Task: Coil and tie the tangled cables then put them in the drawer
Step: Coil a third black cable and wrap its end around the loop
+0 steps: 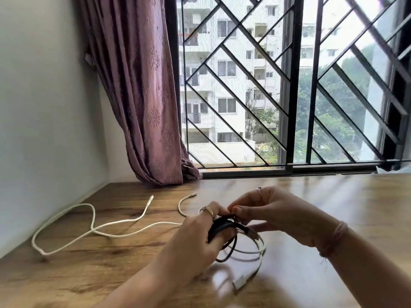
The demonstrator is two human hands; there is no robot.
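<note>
Item 1, left hand (pixel 200 238): I see the fingers curled round a bundle of coiled cables, gripping it at the top of the loops. A gold ring (pixel 208 210) sits on one finger.

Item 2, right hand (pixel 273 212): thumb and forefinger are pressed together in a pinch at the top of the same bundle, just beside the left fingertips. What exactly they pinch is too small for me to tell. A ring (pixel 259 189) is on one finger; a pink thread band (pixel 333 238) circles the wrist.

Item 3, black cable (pixel 222 227): coiled, held in the left hand above the table, its lower loop hanging down.

Item 4, white cable coil (pixel 260 250): looped with the black one in the same bundle; its white connector (pixel 239 285) trails low near the table, blurred.

Item 5, loose white cable (pixel 93 227): uncoiled, lying in slack bends on the table to the left of the hands, one plug end (pixel 150 200) pointing toward the curtain. A second thin white lead (pixel 184 202) curves just behind the left hand.

Item 6, wooden table (pixel 333 196): carries all the cables.

Item 7, mauve curtain (pixel 142 96): hangs at the left of a barred window (pixel 289 85), hem resting on the table's far edge.
</note>
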